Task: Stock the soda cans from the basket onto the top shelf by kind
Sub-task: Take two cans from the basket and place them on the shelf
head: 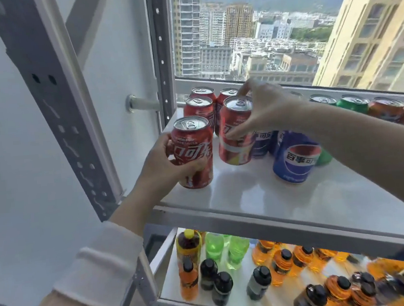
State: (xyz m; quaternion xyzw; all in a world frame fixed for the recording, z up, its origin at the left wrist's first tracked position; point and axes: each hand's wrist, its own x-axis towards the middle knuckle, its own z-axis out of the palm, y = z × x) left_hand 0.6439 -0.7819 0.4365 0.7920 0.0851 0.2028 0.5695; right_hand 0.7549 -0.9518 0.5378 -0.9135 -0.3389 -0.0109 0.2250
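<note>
Gripped front red can (193,151) in left hand (165,165) at top shelf's (297,198) front left corner, second red can (235,130) in right hand (265,108) just behind; seemingly well advanced, with blue cans (296,156), green can (353,104) and orange cans (385,110) grouped rightward; basket unseen.

Left arm reaches up from lower left, white sleeve (96,272) bunched at the forearm, wrist bare. Left hand (170,163) wraps the front red can (193,151) from its left side, fingers curled round the lower front. Right forearm comes in bare from the right edge, stretched across. Right hand (265,108) spans the second red can (235,130), fingers over the top rim, thumb low on its side.
</note>
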